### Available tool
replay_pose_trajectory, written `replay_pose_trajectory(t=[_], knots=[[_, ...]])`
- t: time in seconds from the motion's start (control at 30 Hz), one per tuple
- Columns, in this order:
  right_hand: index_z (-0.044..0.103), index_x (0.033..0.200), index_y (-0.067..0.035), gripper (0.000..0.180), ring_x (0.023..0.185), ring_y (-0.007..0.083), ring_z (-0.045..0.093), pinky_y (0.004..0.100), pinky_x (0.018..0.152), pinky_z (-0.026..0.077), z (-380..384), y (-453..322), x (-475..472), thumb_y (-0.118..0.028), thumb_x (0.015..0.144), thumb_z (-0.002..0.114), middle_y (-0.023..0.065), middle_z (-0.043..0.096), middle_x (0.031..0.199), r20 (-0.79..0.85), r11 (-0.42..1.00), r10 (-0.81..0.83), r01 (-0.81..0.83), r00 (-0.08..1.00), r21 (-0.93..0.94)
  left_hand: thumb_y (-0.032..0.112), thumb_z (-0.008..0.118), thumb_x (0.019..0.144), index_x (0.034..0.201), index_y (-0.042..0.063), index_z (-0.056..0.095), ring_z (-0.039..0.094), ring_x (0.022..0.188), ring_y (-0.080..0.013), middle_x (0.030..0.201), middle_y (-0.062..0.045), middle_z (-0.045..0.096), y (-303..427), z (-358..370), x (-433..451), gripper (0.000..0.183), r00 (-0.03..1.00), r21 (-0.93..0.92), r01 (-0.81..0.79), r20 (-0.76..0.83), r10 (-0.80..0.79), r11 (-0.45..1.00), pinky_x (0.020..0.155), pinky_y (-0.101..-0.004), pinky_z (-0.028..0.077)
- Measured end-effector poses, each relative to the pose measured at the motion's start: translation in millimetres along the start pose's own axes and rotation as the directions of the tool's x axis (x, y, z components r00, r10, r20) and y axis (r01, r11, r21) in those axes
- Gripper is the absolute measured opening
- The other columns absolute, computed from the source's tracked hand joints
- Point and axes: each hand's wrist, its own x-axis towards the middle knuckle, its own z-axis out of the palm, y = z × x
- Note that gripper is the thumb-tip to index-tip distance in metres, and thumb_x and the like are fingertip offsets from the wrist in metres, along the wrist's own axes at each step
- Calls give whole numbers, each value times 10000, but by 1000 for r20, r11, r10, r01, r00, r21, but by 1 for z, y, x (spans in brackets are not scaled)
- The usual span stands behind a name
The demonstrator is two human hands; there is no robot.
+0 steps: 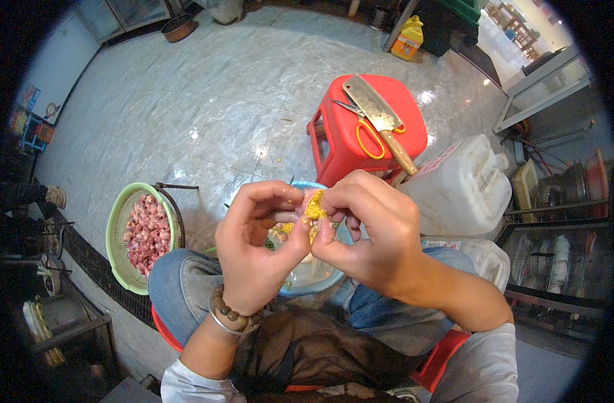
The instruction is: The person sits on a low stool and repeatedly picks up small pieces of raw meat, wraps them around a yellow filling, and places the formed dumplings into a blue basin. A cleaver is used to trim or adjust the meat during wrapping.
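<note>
Pinched between my left hand point(264, 234) and my right hand point(375, 226) is a small piece of raw meat point(314, 204), probably a poultry gizzard. It is split, and crumbly yellow matter shows inside. Both thumbs press at its lower edge, and the fingers hide much of it. Beneath my hands, between my knees, stands a blue basin point(307, 291) with yellow bits and pale scraps in it. My left wrist carries a beaded bracelet and a metal bangle. A green plastic basket point(114, 252) of dark pink gizzards point(146, 231) sits beyond my left knee.
A cleaver point(370, 103) lies across orange-handled scissors point(370, 141) on a red plastic stool point(412, 116). White plastic jerrycans point(458, 191) stand at my right, near a rack of kitchenware point(559, 252). Farther off are a yellow jug point(408, 38) and a round pan point(178, 28).
</note>
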Motion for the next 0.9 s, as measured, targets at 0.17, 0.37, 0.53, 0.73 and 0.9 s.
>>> replay_pose_trajectory(t=[0.17,0.37,0.53,0.73,0.9], knots=[[653,898,-4,226,647,104,585,235,549,466,5,2,-2,72,716,763,71,642,832,23,998,58,-59,998,20,-106,692,877,1241,-55,586,695,1069,-173,1175,-119,674,-2,0,2,383,981,-112,187,-32,-192,976,934,-302,581],[675,936,2,154,727,37,566,206,614,470,6,-2,-6,47,802,737,-8,647,824,122,849,464,-480,877,223,-98,633,895,1284,-63,594,688,1011,-134,1123,-106,683,-3,-6,3,393,947,-181,308,-32,-319,934,906,-280,576],[681,958,13,80,696,41,583,214,590,475,3,6,-2,31,882,699,-3,658,835,299,591,604,-667,739,455,-61,614,914,1273,-39,626,671,989,-118,1063,-70,698,-3,-6,4,360,945,-154,316,-33,-324,936,886,-277,561],[668,999,34,88,599,86,590,249,515,459,-5,13,-2,27,912,668,41,660,816,431,326,642,-735,633,594,-61,614,912,1265,-27,623,678,991,-124,1064,-69,698,-4,-10,5,355,935,-143,339,-55,-350,930,876,-288,580],[659,1016,50,86,599,125,586,270,497,463,-12,16,0,7,945,637,74,656,868,398,382,642,-723,656,575,-91,637,896,1204,-19,605,694,965,-127,1063,-78,692,-11,-15,8,318,940,-153,296,-130,-317,943,864,-270,582]])
